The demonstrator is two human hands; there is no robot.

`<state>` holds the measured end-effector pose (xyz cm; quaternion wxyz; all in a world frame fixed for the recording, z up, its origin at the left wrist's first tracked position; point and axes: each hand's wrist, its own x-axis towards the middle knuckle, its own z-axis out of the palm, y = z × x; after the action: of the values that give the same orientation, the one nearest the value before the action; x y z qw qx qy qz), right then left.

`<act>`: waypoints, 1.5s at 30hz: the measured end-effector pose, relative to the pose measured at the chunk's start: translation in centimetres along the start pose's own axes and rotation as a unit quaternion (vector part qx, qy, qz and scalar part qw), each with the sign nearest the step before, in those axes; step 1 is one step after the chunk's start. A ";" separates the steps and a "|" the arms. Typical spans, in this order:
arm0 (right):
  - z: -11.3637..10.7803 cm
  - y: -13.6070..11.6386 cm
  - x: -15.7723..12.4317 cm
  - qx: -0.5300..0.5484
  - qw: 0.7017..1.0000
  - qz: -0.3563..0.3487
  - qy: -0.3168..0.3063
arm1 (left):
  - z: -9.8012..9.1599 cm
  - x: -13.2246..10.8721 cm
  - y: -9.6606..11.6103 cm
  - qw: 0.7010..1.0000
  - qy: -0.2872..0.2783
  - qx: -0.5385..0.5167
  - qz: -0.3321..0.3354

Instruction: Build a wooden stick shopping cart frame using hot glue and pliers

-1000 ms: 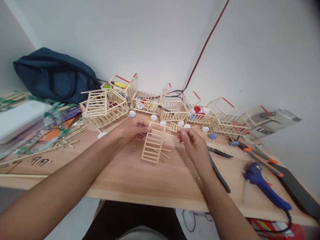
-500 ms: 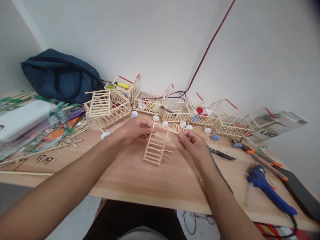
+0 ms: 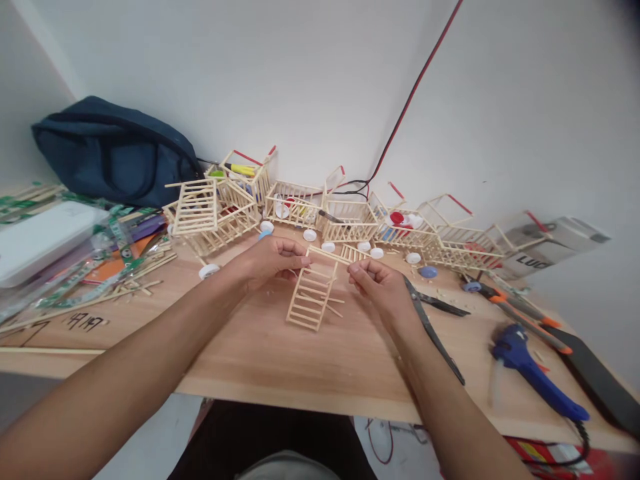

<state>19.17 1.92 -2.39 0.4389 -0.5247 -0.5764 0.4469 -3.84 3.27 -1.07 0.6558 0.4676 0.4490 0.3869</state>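
A small ladder-like frame of thin wooden sticks point(image 3: 306, 308) slants over the table in front of me. My left hand point(image 3: 274, 260) pinches its upper left corner between thumb and fingers. At the far right end of its top bar, my right hand point(image 3: 376, 280) is closed in a pinch. Whatever lies between those right fingertips is too small to make out. Loose sticks point(image 3: 336, 308) lie behind the frame, and another slatted piece point(image 3: 354, 253) lies just beyond the right fingers.
Several stick-built carts point(image 3: 350, 220) with bottle-cap wheels line the wall. Dark-handled cutters point(image 3: 440, 333) and a blue glue gun point(image 3: 537, 377) lie right, near orange-handled pliers point(image 3: 525, 313). Left are a white box point(image 3: 47, 240), bagged sticks and a blue bag point(image 3: 120, 153).
My right hand has moved slightly left, closer to the frame. My left hand keeps its pinch on the corner. The view has shifted a little.
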 end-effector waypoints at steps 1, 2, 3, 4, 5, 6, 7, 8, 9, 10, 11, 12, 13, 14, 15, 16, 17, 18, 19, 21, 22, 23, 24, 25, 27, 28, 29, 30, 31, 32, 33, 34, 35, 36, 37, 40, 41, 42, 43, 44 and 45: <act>0.1 0.0 0.0 0.003 1.000 0.000 0.001 | 0.0 0.0 0.1 1.000 0.002 0.001 0.000; 0.1 0.0 0.0 0.007 1.000 0.002 0.004 | 0.1 0.0 0.1 1.000 0.006 0.003 -0.002; 0.2 0.0 0.0 0.011 1.000 0.005 0.006 | 0.1 -0.1 0.2 1.000 0.009 0.006 -0.006; 0.2 0.0 0.0 0.014 1.000 0.008 0.009 | 0.1 -0.1 0.3 1.000 0.012 0.009 -0.011; 0.3 0.0 0.0 0.017 1.000 0.009 0.011 | 0.2 -0.1 0.3 1.000 0.014 0.011 -0.014; 0.3 0.0 -0.1 0.018 1.000 0.010 0.012 | 0.2 -0.1 0.4 1.000 0.014 0.012 -0.017; 0.4 0.0 -0.1 0.019 1.000 0.009 0.014 | 0.2 -0.2 0.4 1.000 0.014 0.012 -0.019; 0.4 0.0 -0.1 0.019 1.000 0.007 0.016 | 0.2 -0.2 0.5 1.000 0.013 0.012 -0.019; 0.4 0.1 0.0 0.019 1.000 0.005 0.017 | 0.3 -0.2 0.5 1.000 0.012 0.011 -0.019; 0.4 0.1 0.0 0.017 1.000 0.002 0.019 | 0.3 -0.2 0.5 1.000 0.012 0.012 -0.018; 0.5 0.1 0.0 0.015 1.000 0.001 0.021 | 0.2 -0.2 0.4 1.000 0.012 0.013 -0.017; 0.5 0.2 0.0 0.012 1.000 -0.002 0.022 | 0.2 -0.2 0.4 1.000 0.012 0.013 -0.015; 0.5 0.2 0.0 0.008 1.000 -0.004 0.022 | 0.2 -0.2 0.3 1.000 0.012 0.013 -0.012; 0.5 0.2 -0.1 0.005 1.000 -0.005 0.024 | 0.2 -0.1 0.3 1.000 0.011 0.013 -0.009; 0.5 0.3 -0.1 0.002 1.000 -0.007 0.027 | 0.1 -0.1 0.2 1.000 0.010 0.012 -0.007; 0.6 0.3 -0.1 -0.002 0.999 -0.010 0.031 | 0.1 0.0 0.2 1.000 0.009 0.011 -0.005; 0.6 0.3 -0.2 -0.007 0.999 -0.015 0.035 | 0.1 0.1 0.1 1.000 0.008 0.010 -0.005; 0.6 0.3 -0.2 -0.015 0.999 -0.023 0.038 | 0.0 0.1 0.0 1.000 0.007 0.010 -0.004; 0.6 0.4 -0.3 -0.024 0.998 -0.031 0.041 | 0.0 0.1 0.0 1.000 0.007 0.012 -0.003; 0.7 0.3 -0.4 -0.038 0.997 -0.045 0.044 | 0.0 0.2 -0.1 1.000 0.004 0.013 0.000; 0.7 0.3 -0.4 -0.042 0.997 -0.048 0.046 | -0.1 0.2 -0.1 1.000 0.002 0.012 0.002; 0.6 0.2 -0.5 -0.043 0.997 -0.049 0.047 | -0.1 0.1 -0.1 1.000 0.001 0.010 0.004; 0.6 0.1 -0.5 -0.044 0.997 -0.048 0.048 | -0.1 0.1 -0.1 1.000 0.001 0.008 0.006; 0.6 0.0 -0.5 -0.043 0.997 -0.046 0.049 | -0.1 0.0 -0.1 1.000 0.001 0.007 0.007; 0.5 -0.2 -0.6 -0.038 0.997 -0.042 0.050 | -0.1 0.0 0.0 1.000 0.002 0.007 0.007; 0.4 -0.3 -0.6 -0.034 0.997 -0.041 0.050 | -0.1 0.0 0.1 1.000 0.002 0.008 0.006; 0.4 -0.4 -0.7 -0.031 0.998 -0.040 0.048 | -0.1 -0.1 0.1 1.000 0.003 0.007 0.004; 0.4 -0.5 -0.7 -0.031 0.998 -0.039 0.046 | -0.1 -0.1 0.2 1.000 0.003 0.006 0.002; 0.4 -0.5 -0.7 -0.034 0.998 -0.038 0.042 | -0.1 0.0 0.2 1.000 0.003 0.004 -0.001; 0.3 -0.5 -0.8 -0.040 0.998 -0.037 0.037 | -0.1 0.0 0.2 1.000 0.004 0.002 -0.003; 0.3 -0.5 -0.8 -0.046 0.998 -0.035 0.031 | -0.1 0.0 0.2 1.000 0.006 0.000 -0.005; 0.3 -0.4 -0.8 -0.051 0.998 -0.033 0.025 | -0.1 0.0 0.2 1.000 0.008 -0.003 -0.006; 0.3 -0.3 -0.9 -0.053 0.998 -0.033 0.019 | -0.1 0.0 0.2 1.000 0.009 -0.006 -0.007; 0.2 -0.2 -0.9 -0.054 0.998 -0.033 0.014 | -0.1 0.0 0.2 1.000 0.010 -0.008 -0.007; 0.2 0.0 -0.9 -0.054 0.998 -0.033 0.010 | -0.1 0.0 0.2 1.000 0.011 -0.009 -0.007; 0.0 0.6 -0.8 -0.061 0.997 -0.037 -0.001 | -0.2 -0.1 0.2 1.000 0.010 -0.010 -0.007; -0.1 0.7 -0.8 -0.064 0.997 -0.038 -0.005 | -0.2 -0.1 0.2 1.000 0.009 -0.010 -0.007; -0.1 0.9 -0.8 -0.067 0.997 -0.040 -0.009 | -0.3 0.0 0.2 1.000 0.008 -0.011 -0.006; -0.2 1.0 -0.8 -0.072 0.996 -0.042 -0.012 | -0.3 0.0 0.2 1.000 0.006 -0.011 -0.004; -0.2 1.0 -0.7 -0.076 0.996 -0.043 -0.015 | -0.3 0.0 0.1 1.000 0.005 -0.011 -0.002; -0.3 1.1 -0.7 -0.078 0.996 -0.043 -0.018 | -0.3 0.0 0.1 1.000 0.003 -0.011 -0.001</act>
<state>19.75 1.27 -3.39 0.4048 -0.5239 -0.6393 0.3910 -4.18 3.42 -0.99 0.6600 0.4583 0.4475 0.3926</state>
